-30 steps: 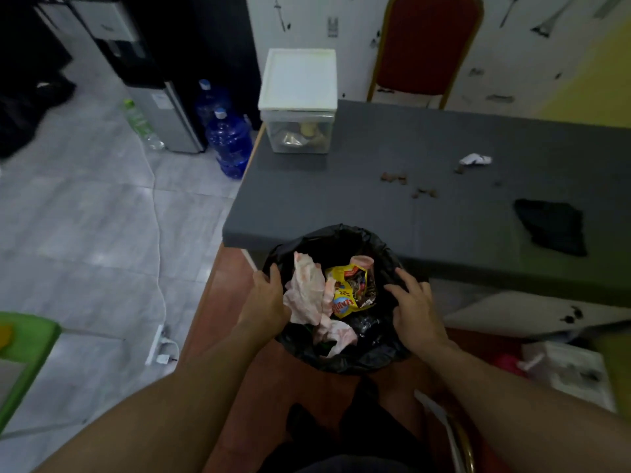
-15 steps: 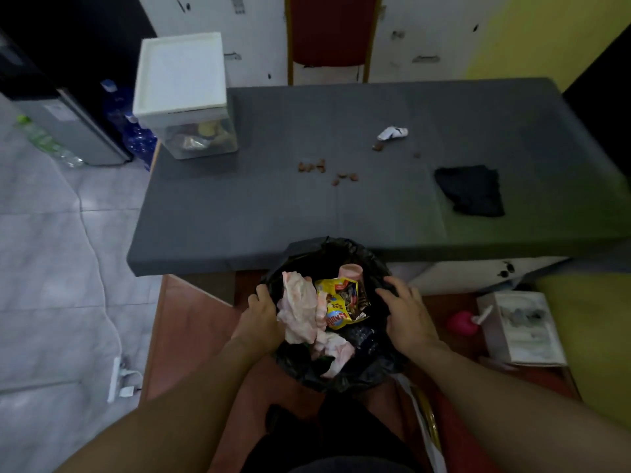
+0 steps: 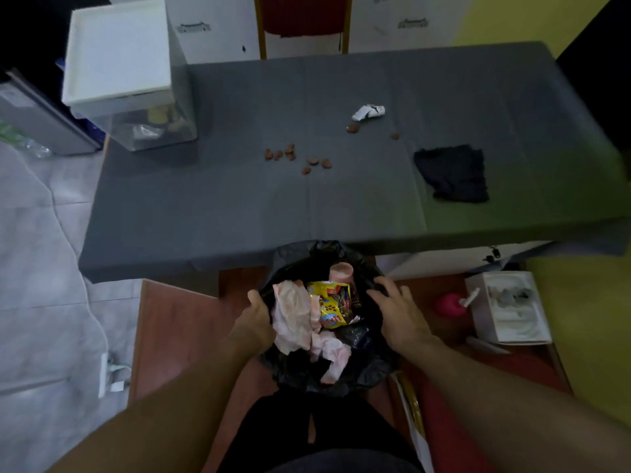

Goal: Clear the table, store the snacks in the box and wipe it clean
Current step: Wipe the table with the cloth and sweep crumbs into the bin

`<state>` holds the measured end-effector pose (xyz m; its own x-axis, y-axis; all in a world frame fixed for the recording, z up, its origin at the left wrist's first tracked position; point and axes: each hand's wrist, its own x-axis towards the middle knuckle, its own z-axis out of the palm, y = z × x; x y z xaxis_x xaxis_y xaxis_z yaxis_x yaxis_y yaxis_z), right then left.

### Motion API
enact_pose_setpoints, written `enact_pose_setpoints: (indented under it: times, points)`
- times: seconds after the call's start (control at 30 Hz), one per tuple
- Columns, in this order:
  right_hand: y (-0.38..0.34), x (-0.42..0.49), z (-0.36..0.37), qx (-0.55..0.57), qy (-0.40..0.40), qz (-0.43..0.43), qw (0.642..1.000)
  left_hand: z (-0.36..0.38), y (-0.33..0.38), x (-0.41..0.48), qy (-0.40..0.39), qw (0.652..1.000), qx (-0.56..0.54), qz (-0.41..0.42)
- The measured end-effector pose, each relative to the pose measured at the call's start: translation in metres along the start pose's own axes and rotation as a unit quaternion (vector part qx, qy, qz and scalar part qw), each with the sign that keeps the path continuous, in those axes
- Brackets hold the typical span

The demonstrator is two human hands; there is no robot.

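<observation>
Holding the bin [image 3: 327, 367] by its rim with both hands, the person keeps it just below the near edge of the table [image 3: 239, 213], probably so that rubbish can go straight down into it. The left hand [image 3: 254, 322] is clamped on the left side of the black liner, the right hand [image 3: 397, 314] lies with spread fingers on the right side; I cannot tell if this one really grips.

Inside the bin there are crumpled tissues [image 3: 293, 315], a yellow snack wrapper [image 3: 329, 307] and a pink cup [image 3: 341, 273], so the bigger waste seems to be cleared already.

On the table, beyond the bin, small brown crumbs [image 3: 290, 154] lie scattered, and further back a crumpled white wrapper [image 3: 368, 112]. A dark cloth [image 3: 452, 174] waits on the right part of the table, I think for the wiping. The box [image 3: 136, 97], with its white lid on, stands at the far left corner of the table, with some things inside.
</observation>
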<state>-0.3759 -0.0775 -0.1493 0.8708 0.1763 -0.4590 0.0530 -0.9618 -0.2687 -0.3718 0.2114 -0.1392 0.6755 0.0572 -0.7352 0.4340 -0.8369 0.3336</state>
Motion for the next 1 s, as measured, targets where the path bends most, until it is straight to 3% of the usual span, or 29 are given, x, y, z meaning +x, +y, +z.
enact_pose_setpoints:
  times: [0.17, 0.5, 1.0]
  points:
    - [0.003, 0.006, 0.006, -0.008, -0.011, 0.002, 1.000, 0.002, 0.005, 0.015, -0.052, 0.997, 0.037, -0.046]
    - [0.003, 0.026, 0.020, -0.022, -0.058, 0.034, 0.998, 0.010, -0.003, 0.044, -0.096, 0.993, 0.046, -0.053]
    - [-0.014, 0.086, 0.030, 0.030, -0.041, 0.075, 0.996, -0.013, -0.013, 0.095, -0.041, 0.998, -0.024, -0.039]
